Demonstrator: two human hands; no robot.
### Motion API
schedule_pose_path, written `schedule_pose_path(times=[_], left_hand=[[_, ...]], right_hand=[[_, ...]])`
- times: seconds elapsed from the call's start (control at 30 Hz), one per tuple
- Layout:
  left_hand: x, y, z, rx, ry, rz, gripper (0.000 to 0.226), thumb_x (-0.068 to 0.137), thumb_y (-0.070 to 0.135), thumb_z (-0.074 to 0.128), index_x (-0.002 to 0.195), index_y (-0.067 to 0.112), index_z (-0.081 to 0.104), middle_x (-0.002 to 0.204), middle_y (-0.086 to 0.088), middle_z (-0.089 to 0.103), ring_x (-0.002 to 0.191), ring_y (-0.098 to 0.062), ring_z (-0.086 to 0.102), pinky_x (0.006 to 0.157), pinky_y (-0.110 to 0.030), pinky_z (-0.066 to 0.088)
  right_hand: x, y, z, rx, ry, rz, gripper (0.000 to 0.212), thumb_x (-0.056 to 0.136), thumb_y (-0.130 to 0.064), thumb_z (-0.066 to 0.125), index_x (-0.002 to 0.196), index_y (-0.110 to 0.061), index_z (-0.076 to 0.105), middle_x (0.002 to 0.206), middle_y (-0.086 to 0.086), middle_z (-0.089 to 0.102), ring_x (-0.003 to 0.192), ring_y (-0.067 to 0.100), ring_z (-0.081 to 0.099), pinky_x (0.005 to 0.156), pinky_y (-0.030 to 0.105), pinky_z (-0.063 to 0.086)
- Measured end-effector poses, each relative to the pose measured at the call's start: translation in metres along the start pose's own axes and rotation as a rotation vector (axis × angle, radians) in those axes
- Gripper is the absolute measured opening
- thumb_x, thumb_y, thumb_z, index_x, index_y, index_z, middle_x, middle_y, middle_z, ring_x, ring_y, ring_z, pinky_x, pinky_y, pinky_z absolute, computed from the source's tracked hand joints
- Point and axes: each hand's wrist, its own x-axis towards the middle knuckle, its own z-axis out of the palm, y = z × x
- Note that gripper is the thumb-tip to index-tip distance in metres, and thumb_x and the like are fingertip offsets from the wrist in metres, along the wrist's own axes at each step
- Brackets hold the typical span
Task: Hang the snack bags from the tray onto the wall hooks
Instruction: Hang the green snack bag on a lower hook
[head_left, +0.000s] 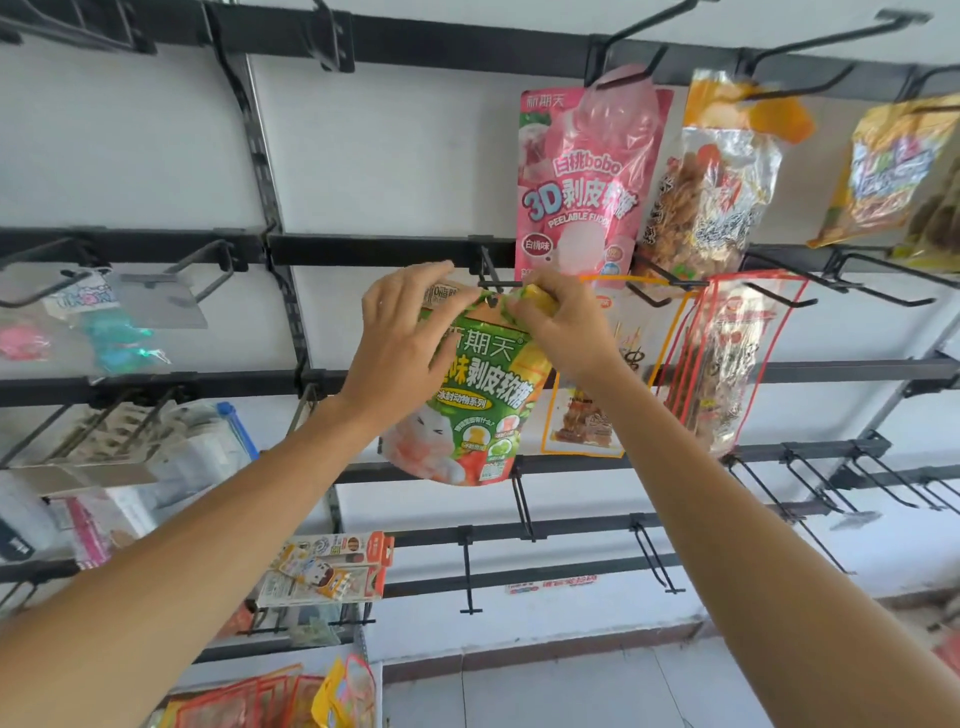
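A green snack bag with white characters hangs in front of the wall rack, its top edge level with a black hook on the middle rail. My left hand grips the bag's top left corner. My right hand pinches the top right corner just under the hook's tip. A pink snack bag hangs from the hook above. To the right of my hands hang an orange-edged clear bag and a red-edged clear bag. The tray is out of view.
Bare black hooks stick out of the lower rails at the right. More snack bags hang at the upper right. Small packets and toys hang at the left. Red and yellow bags sit at the bottom edge.
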Motion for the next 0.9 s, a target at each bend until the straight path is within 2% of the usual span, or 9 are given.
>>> schedule_pose_path(times=[0.1,0.2,0.3,0.37,0.47,0.63,0.73,0.83,0.9], left_hand=[[-0.010,-0.001,0.007,0.032,-0.062,0.125,0.047,0.087,0.010,0.061,0.133,0.018,0.059,0.144,-0.013,0.046,0.134,-0.031,0.037,0.113,-0.048,0.026],[-0.016,-0.002,0.012,0.051,-0.138,0.122,0.054,0.083,0.009,0.062,0.136,0.018,0.057,0.150,-0.013,0.042,0.139,-0.032,0.032,0.115,-0.051,0.026],[-0.016,-0.001,0.014,0.078,-0.226,0.083,0.062,0.083,0.011,0.063,0.143,0.020,0.051,0.153,-0.015,0.036,0.141,-0.033,0.028,0.115,-0.054,0.025],[-0.015,0.000,0.015,0.080,-0.261,0.054,0.066,0.081,0.011,0.064,0.144,0.020,0.048,0.153,-0.017,0.036,0.140,-0.034,0.027,0.114,-0.056,0.027],[-0.011,0.002,0.020,0.056,-0.341,0.008,0.070,0.079,0.011,0.066,0.146,0.018,0.045,0.153,-0.018,0.033,0.139,-0.037,0.030,0.113,-0.055,0.028],[-0.021,0.008,0.024,-0.031,-0.472,-0.085,0.068,0.083,0.010,0.062,0.148,0.017,0.042,0.159,-0.015,0.025,0.145,-0.035,0.023,0.116,-0.052,0.027],[-0.055,0.019,0.018,-0.086,-0.627,-0.114,0.065,0.087,0.013,0.061,0.148,0.017,0.041,0.159,-0.011,0.028,0.143,-0.033,0.030,0.115,-0.048,0.030],[-0.083,0.027,-0.001,-0.236,-0.764,-0.335,0.065,0.090,0.011,0.059,0.150,0.021,0.037,0.157,-0.005,0.035,0.136,-0.032,0.041,0.107,-0.044,0.037],[-0.103,0.034,-0.017,-0.164,-0.823,-0.402,0.066,0.092,0.016,0.057,0.153,0.023,0.032,0.157,-0.004,0.035,0.137,-0.030,0.041,0.109,-0.043,0.035]], right_hand=[[-0.008,0.008,0.011,-0.228,0.231,-0.058,0.039,0.088,-0.027,0.070,0.122,-0.018,0.053,0.116,-0.002,0.057,0.102,0.015,0.053,0.075,0.024,0.045],[-0.022,0.014,0.024,-0.531,0.431,-0.253,0.047,0.080,-0.023,0.069,0.123,-0.012,0.052,0.125,0.009,0.050,0.111,0.029,0.046,0.092,0.037,0.042],[-0.031,0.023,0.031,-0.685,0.417,-0.297,0.051,0.078,-0.020,0.067,0.126,-0.015,0.052,0.137,0.012,0.046,0.122,0.034,0.041,0.099,0.047,0.039],[-0.035,0.029,0.035,-0.792,0.374,-0.279,0.063,0.078,-0.018,0.066,0.139,-0.015,0.049,0.151,0.012,0.038,0.138,0.036,0.031,0.111,0.050,0.028],[-0.038,0.035,0.037,-0.866,0.188,-0.225,0.075,0.083,-0.023,0.065,0.152,-0.012,0.036,0.162,0.011,0.024,0.150,0.038,0.016,0.121,0.051,0.014],[-0.051,0.044,0.044,-0.827,-0.158,-0.097,0.066,0.099,-0.040,0.049,0.157,-0.022,0.022,0.168,0.003,-0.001,0.154,0.032,-0.002,0.123,0.052,0.008],[-0.072,0.049,0.049,-0.705,-0.295,0.008,0.062,0.102,-0.045,0.044,0.157,-0.027,0.021,0.168,-0.002,0.003,0.154,0.026,0.002,0.123,0.048,0.010],[-0.088,0.053,0.063,-0.520,-0.374,0.156,0.060,0.101,-0.047,0.044,0.155,-0.025,0.027,0.166,0.001,0.015,0.151,0.029,0.013,0.120,0.047,0.019],[-0.106,0.051,0.076,-0.417,-0.436,0.241,0.061,0.100,-0.050,0.045,0.153,-0.024,0.030,0.165,0.004,0.018,0.151,0.033,0.015,0.119,0.050,0.021]])
